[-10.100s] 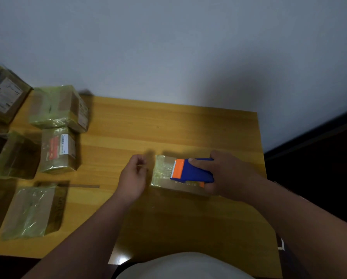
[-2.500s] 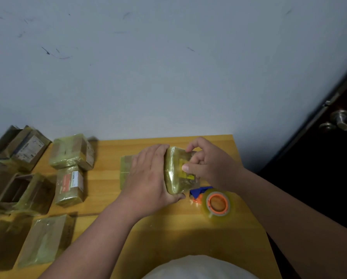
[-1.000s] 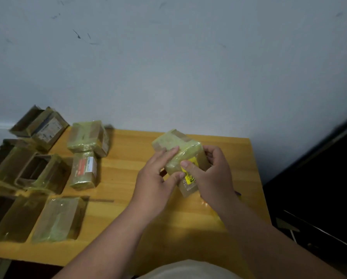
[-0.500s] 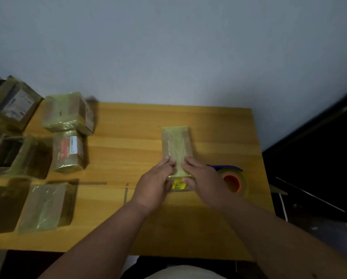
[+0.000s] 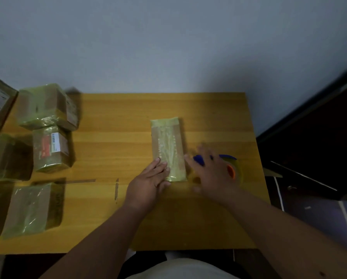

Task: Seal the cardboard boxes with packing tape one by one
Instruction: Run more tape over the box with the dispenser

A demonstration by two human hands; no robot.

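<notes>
A narrow cardboard box [image 5: 167, 141] wrapped in yellowish tape lies flat in the middle of the wooden table [image 5: 128, 121], its long side pointing away from me. My left hand [image 5: 148, 182] rests with straight fingers on the box's near left corner. My right hand [image 5: 211, 174], blurred and with spread fingers, hovers just right of the box over the tape dispenser [image 5: 232, 168]. The dispenser is blue with an orange core and a roll of clear tape, and the hand partly hides it.
Several taped boxes stand along the table's left side: one large [image 5: 45, 106], one with a red label [image 5: 50, 151], one flat at the front [image 5: 30, 210], more at the left edge. A dark door area [image 5: 317, 137] lies to the right.
My right hand has left the box and moved right over the tape dispenser. My left hand stays on the box's near end. The box lies where it was set down.
</notes>
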